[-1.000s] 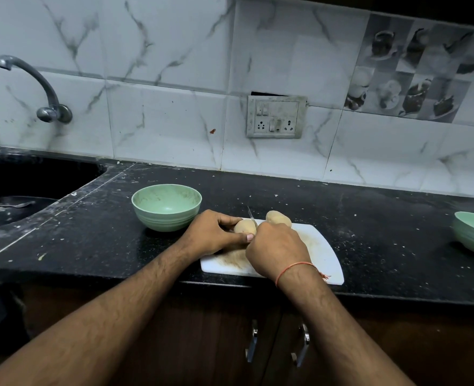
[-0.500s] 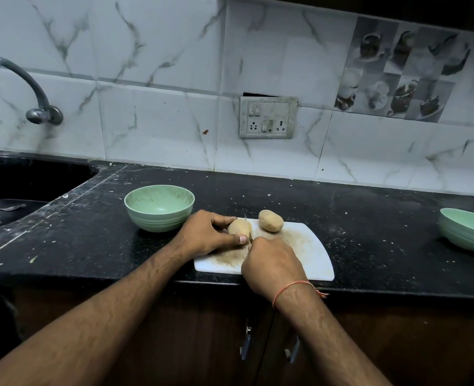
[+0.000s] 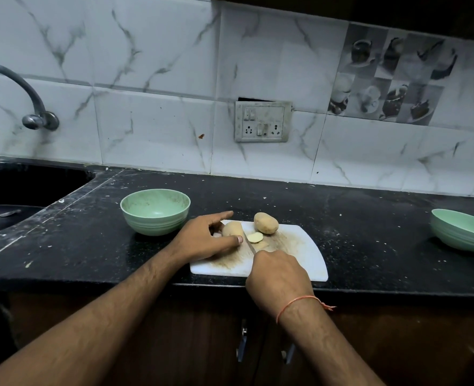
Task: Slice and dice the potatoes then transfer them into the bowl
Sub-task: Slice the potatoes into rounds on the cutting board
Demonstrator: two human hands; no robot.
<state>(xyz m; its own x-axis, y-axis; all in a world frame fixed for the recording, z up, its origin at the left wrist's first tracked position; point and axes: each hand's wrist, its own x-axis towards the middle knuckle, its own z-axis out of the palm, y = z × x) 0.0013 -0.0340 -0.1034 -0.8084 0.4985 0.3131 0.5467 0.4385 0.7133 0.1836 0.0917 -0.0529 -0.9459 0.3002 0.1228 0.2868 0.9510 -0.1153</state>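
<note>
Head view shows us standing at a black speckled table point(image 3: 341, 218) with a white cutting board point(image 3: 308, 254) at its front edge. Our left hand point(image 3: 205, 240) rests on the board's left end, thumb and fingers curled round the potato being cut point(image 3: 231, 229), index finger stretched out behind it. Our right hand point(image 3: 277, 277) is closed around the knife handle, which the fist hides completely; only the knife blade point(image 3: 249, 243) shows, running from the fist up to the cut face of that potato. One pale slice point(image 3: 255, 237) lies flat on the board just right of the blade, and a second, whole potato point(image 3: 266, 223) sits touching the board's far edge, just beyond the slice. An orange thread point(image 3: 297, 302) circles our right wrist.

A green bowl point(image 3: 155, 211) stands on the table just left of the board, near our left hand, holding nothing we can see. Another green bowl point(image 3: 461, 229) sits well apart at the right edge, partly cut off. To the far left lies a dark sink point(image 3: 21, 190) under a curved metal tap point(image 3: 24, 96). White marbled tiles point(image 3: 146, 79) back the table, with a switch and socket plate point(image 3: 263, 121) above the board. Our forearms cover most of the cupboard fronts below; two cupboard handles point(image 3: 242, 344) peek between them.
</note>
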